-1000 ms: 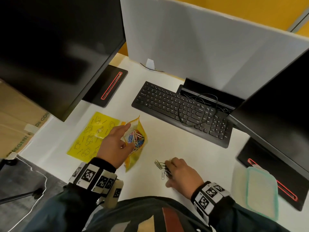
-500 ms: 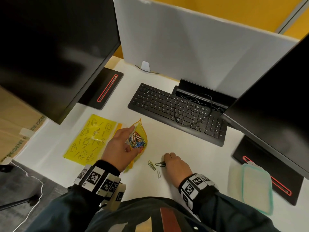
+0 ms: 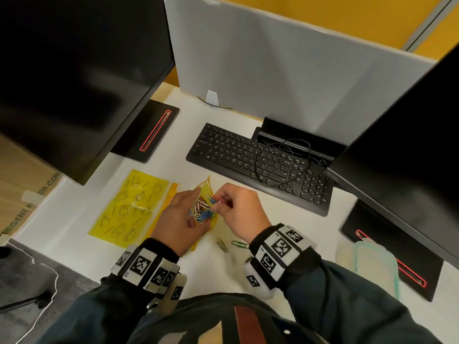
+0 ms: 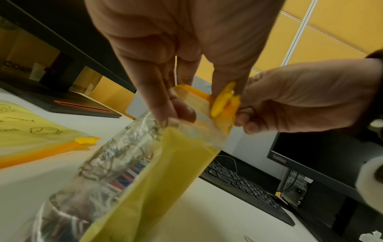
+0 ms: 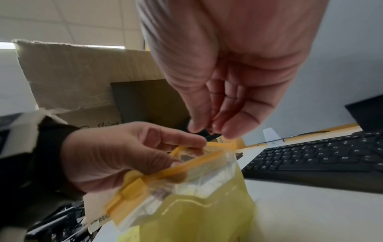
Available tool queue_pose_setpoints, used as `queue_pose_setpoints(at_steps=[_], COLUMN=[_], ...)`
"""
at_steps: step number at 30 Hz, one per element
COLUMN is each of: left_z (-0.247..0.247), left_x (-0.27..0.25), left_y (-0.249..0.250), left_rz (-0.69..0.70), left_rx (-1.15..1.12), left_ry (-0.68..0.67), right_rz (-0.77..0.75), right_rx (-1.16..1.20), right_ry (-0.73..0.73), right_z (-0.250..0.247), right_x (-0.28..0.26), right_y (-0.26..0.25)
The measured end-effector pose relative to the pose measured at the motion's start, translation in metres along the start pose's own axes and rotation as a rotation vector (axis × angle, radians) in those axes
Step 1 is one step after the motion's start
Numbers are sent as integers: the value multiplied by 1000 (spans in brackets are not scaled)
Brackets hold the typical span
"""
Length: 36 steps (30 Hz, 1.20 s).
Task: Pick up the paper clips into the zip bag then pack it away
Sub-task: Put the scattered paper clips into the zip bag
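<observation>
From the head camera, my right hand (image 3: 238, 209) has left the desk (image 3: 285, 232) and come up to the mouth of the zip bag (image 3: 206, 192), its grip pinched on something small that I take to be a paper clip, though it is too blurred to be sure. Half a second ago that hand was flat among the loose clips just below the bag. My left hand (image 3: 181, 219) still pinches the bag's edge, keeping it open; the coloured clips (image 3: 201, 209) show inside. Two clips (image 3: 231, 244) remain on the desk just below the bag, so I judge one more trip at least before sealing.

From the left wrist, thumb and fingers (image 4: 161, 104) pinch the bag's clear wall near the orange zip strip (image 4: 199, 95), with the yellow slider (image 4: 222, 99) just beside it.

From the right wrist, my fingertips (image 5: 232, 131) are pressed together on a dark sliver right above the open mouth, so I judge the drop is next.
</observation>
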<state>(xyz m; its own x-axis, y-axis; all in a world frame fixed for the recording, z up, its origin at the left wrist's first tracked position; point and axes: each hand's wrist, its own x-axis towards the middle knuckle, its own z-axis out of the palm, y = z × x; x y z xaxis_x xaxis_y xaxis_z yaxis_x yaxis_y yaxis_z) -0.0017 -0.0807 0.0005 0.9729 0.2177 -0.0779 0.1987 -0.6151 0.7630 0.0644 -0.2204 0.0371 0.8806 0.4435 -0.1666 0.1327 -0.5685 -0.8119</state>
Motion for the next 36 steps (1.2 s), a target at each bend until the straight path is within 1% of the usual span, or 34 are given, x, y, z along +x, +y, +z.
queue_pose_setpoints(at_steps=[2,4,5,6,7,9,10,11,12,17,22,26,28,31,32,34,36], left_z=[-2,-6,-7,-8,-9,-9,-9,-8,-8,-6,-9,-8,-9,-11,-11,-10,-9], left_x=[0,0,0,0,0,1,1,2,2,2,2,2,1,0,0,1,2], left_y=[-1,-2,-3,-4,-5,-7,-8,-7,-7,-2,-4,-7,-6,-5,-5,-4,-1], left_rz=[-13,-29,-38,-49,-62,-78,-82,-83,-84,-78,-89,-100,-115,-130,-130,-125,-116], left_rx=[-7,-16,-18,-21,-28,-42,-39,-29,-23,-9,-9,-8,-19,-23,-19,-11,-7], left_ry=[2,16,24,30,33,33,31,29,27,7,15,10,12,21,20,10,3], right_rz=[15,49,72,102,137,179,194,209,212,131,173,139,163,276,306,337,357], right_rx=[32,72,40,-55,-202,-506,-606,-658,-679,-698,-682,-727,-662,-555,-545,-545,-545], right_ry=[11,105,127,95,-2,-250,-338,-385,-391,-330,-358,-385,-320,-113,-73,-54,-67], right_z=[6,6,4,2,0,3,8,13,18,30,31,35,31,10,4,-3,-4], right_x=[3,3,0,-4,-10,-28,-37,-44,-48,-48,-40,-40,-41,-39,-38,-35,-33], right_y=[0,9,17,26,35,53,61,66,70,72,72,74,77,86,89,95,97])
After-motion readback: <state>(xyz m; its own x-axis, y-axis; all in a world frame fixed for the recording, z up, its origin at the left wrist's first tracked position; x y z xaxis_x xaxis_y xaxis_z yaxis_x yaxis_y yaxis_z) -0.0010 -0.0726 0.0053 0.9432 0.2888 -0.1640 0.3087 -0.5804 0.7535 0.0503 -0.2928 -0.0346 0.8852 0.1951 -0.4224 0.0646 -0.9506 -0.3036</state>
